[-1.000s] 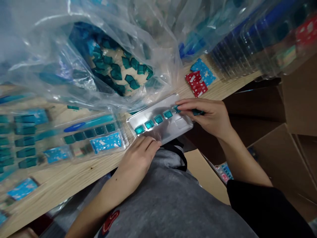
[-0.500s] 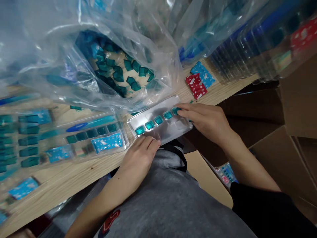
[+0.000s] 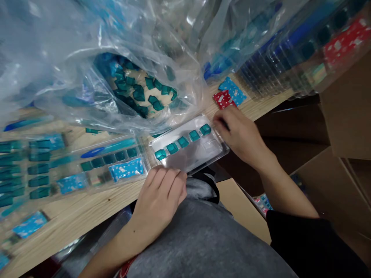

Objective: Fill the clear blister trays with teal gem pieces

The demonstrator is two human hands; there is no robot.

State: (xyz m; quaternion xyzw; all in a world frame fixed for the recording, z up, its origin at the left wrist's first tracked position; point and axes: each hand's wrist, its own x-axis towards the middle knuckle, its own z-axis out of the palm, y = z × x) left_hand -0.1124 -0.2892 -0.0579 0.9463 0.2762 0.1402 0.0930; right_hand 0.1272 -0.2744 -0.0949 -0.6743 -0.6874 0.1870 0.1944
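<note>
A clear plastic tray (image 3: 199,150) lies tilted at the table's front edge, with several teal translucent pieces (image 3: 183,142) seated in a row in it. My left hand (image 3: 164,191) is at its near left edge, fingers curled against the rim; their tips are hidden. Beyond the tray's right end is my right hand (image 3: 240,133), fingers bent, with a dark gap between thumb and index finger. Its fingers overlap the lower edge of a small red patterned packet (image 3: 223,99), and no grip on it shows. A blue patterned packet (image 3: 234,90) lies partly under the red one.
A large clear bag (image 3: 179,92) lies open behind the tray, with loose teal pieces (image 3: 139,92) inside. Filled plastic trays (image 3: 146,164) are at left. A stack of clear trays (image 3: 266,73) stands at right. Cardboard boxes (image 3: 336,127) are below the table's right side.
My right hand has let go of the teal piece at the row's right end and moved up to the red packet. My left hand's fingers have curled more at the tray's edge.
</note>
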